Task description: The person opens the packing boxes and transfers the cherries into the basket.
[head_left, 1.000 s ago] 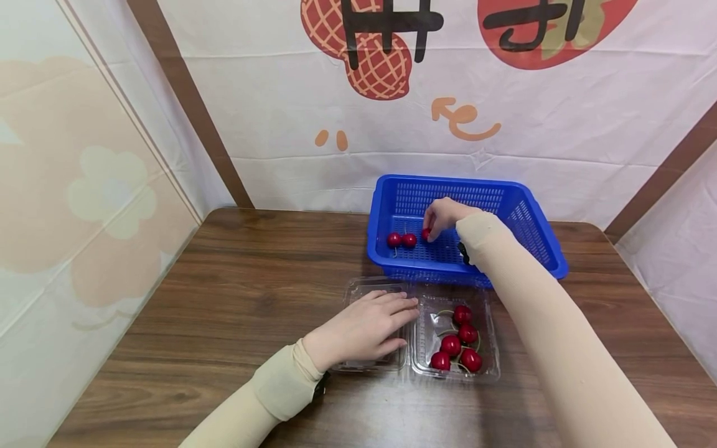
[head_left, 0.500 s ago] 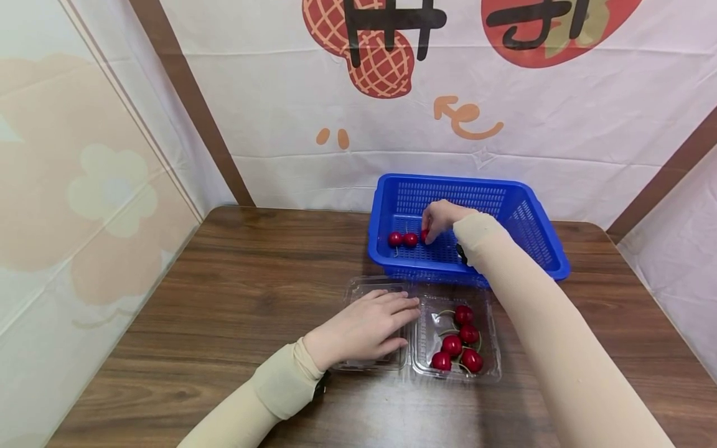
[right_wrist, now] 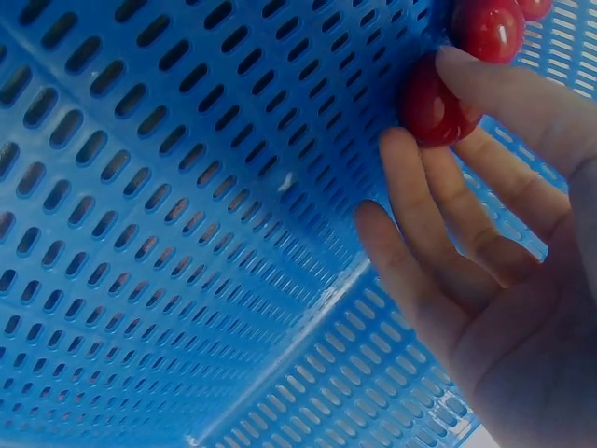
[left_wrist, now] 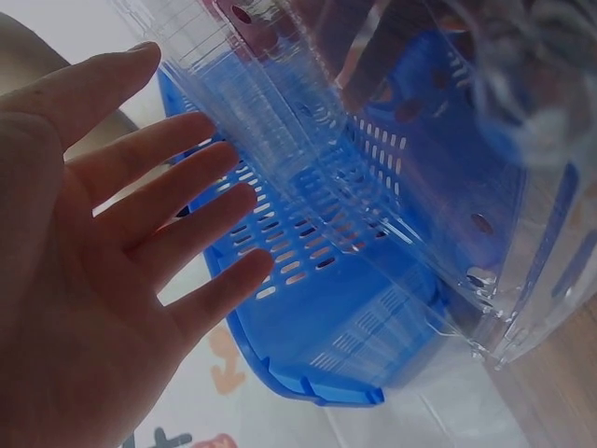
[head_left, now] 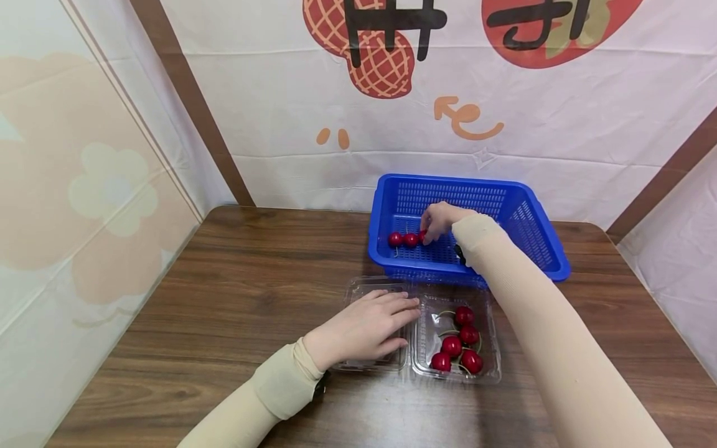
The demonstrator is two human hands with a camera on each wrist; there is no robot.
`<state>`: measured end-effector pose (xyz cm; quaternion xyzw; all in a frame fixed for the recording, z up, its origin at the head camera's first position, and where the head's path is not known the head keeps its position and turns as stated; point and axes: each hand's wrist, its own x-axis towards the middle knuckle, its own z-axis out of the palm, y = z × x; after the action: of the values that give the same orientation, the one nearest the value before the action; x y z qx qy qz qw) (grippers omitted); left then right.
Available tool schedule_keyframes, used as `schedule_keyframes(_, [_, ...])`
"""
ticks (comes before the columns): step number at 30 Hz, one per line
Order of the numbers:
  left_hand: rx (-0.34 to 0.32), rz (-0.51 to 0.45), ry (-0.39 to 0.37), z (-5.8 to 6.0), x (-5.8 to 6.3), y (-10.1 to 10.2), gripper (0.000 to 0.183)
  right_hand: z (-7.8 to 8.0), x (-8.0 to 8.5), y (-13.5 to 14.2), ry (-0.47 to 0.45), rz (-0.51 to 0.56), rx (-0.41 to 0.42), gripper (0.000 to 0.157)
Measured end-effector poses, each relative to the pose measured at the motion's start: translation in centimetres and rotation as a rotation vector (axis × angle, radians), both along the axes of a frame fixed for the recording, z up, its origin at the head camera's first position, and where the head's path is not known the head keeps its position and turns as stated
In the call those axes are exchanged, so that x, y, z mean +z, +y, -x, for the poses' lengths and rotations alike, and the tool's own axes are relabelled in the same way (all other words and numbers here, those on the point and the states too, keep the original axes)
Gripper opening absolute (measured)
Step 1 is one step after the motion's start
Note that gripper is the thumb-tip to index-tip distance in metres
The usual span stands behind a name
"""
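Inside the blue basket, my right hand (head_left: 439, 220) pinches a red cherry (right_wrist: 432, 105) between thumb and fingers, low over the basket floor. Two more cherries (head_left: 403, 239) lie just left of it in a row. My left hand (head_left: 364, 326) rests with its fingers spread on the lid half of a clear plastic clamshell box. In the left wrist view its fingers (left_wrist: 177, 196) look straight, beside the clear plastic (left_wrist: 373, 205). The box's other half (head_left: 422, 339) lies open to the right and has several cherries (head_left: 459, 342) with green stems in it.
The blue basket (head_left: 476, 267) stands at the back of the wooden table (head_left: 252, 280), just behind the clamshell box. A white printed cloth (head_left: 291, 112) hangs behind the table, and another side of cloth (head_left: 101, 205) runs along the left.
My right hand has moved slightly left with the cherry, bringing it up close to the other two in the basket. My left hand has stayed in place.
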<state>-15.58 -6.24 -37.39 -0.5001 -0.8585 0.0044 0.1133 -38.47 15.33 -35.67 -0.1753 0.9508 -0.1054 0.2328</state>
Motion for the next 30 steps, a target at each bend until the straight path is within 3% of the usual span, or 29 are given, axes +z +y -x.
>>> schedule_keyframes(11, [0.004,0.000,-0.005,0.02,-0.08,0.07,0.050,-0.23,0.10,0.21,-0.074,0.035,-0.024,0.031])
schedule_keyframes(30, [0.001,-0.002,0.001,0.00,-0.08,0.11,0.050,-0.50,0.35,0.27,-0.096,0.021,-0.012,0.035])
